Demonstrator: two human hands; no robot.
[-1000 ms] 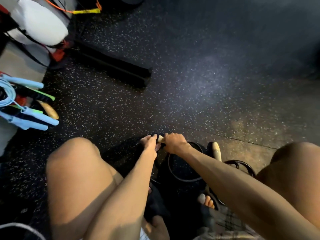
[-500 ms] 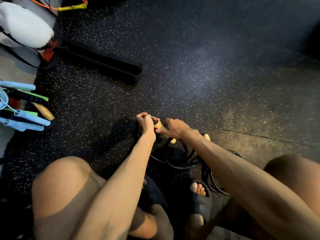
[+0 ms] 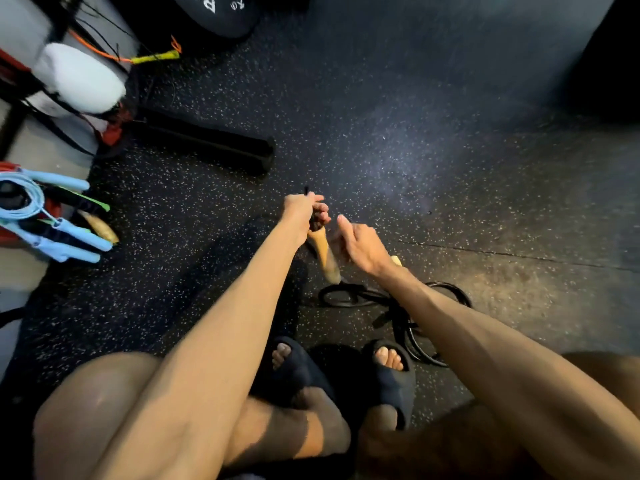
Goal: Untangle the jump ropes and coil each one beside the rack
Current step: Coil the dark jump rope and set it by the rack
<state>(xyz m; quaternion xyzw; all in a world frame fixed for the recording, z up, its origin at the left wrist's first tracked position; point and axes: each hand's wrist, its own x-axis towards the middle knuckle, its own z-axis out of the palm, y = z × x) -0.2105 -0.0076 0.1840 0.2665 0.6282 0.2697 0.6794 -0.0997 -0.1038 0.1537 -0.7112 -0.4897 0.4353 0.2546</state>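
My left hand [image 3: 304, 209] grips a black jump rope, a short end of it poking out above the fist. Its wooden handle [image 3: 322, 252] hangs tilted just below that hand. My right hand [image 3: 358, 242] hovers right beside the handle with the thumb raised and the fingers loosely curled; nothing shows inside it. The rest of the black rope [image 3: 398, 301] lies in tangled loops on the floor under my right forearm. A second wooden handle tip [image 3: 396, 260] peeks out behind my right wrist.
A coiled light-blue jump rope [image 3: 38, 216] with blue handles lies at the left beside green-and-black handles [image 3: 86, 202] and another wooden handle [image 3: 98, 225]. The black rack foot [image 3: 207, 147], a white pad [image 3: 79, 77] and a black weight plate [image 3: 207, 12] are at far left. My sandalled feet [image 3: 346, 368] are near the loops.
My left hand has risen and moved forward, lifting the rope and its wooden handle off the floor. My right hand has let go of the handle and opened beside it.
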